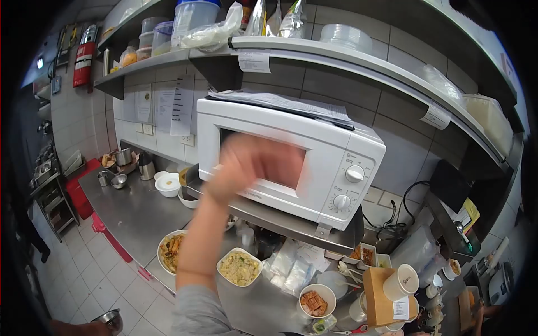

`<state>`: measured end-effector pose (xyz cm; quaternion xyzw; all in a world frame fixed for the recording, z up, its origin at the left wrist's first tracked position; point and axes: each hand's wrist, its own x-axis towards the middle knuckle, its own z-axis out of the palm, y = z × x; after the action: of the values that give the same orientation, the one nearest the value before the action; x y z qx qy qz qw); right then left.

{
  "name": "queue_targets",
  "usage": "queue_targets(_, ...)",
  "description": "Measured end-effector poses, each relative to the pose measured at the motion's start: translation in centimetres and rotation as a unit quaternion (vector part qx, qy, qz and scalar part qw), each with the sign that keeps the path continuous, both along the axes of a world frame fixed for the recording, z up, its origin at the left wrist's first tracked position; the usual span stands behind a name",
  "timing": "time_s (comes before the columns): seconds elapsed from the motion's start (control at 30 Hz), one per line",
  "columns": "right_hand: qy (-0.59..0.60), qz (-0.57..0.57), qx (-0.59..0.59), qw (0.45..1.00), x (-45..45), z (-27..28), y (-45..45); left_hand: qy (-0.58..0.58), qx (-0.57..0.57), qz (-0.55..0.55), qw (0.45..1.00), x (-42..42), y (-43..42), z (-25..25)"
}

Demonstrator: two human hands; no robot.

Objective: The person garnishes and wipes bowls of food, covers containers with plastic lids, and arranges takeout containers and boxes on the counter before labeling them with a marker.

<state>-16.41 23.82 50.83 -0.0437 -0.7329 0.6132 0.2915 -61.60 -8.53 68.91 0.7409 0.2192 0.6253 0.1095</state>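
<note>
"What do I have in front of the left hand (255,162) on your screen?"

"From here I see the white microwave (319,193), directly behind the fingers. They cross the front of it, pointing towards the control side. I can't tell whether they touch it."

"Are they spread or pressed together?"

"I can't tell; they're too blurred for me to read."

"And the dials?"

"The upper knob (355,173) sits just beyond the fingertips, to their right, with the lower knob (342,202) beneath it. Papers (302,105) lie on top, above the fingers."

"Below them?"

"Well below, on the bench (137,204), I see a tub of rice (240,267). A bowl of sliced food (315,302) stands further right."
</note>
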Motion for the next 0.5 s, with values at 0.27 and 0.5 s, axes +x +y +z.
queue_targets(0.27,0.026,0.157,-0.009,0.987,-3.5,0.0,-1.2,-0.246,-0.146,0.715,0.638,-17.4,-5.5,15.1)
queue_targets(0.5,-0.085,0.243,0.300,0.919,-4.1,7.8,1.6,-0.093,-0.120,0.630,0.762,-9.2,3.1,13.6)
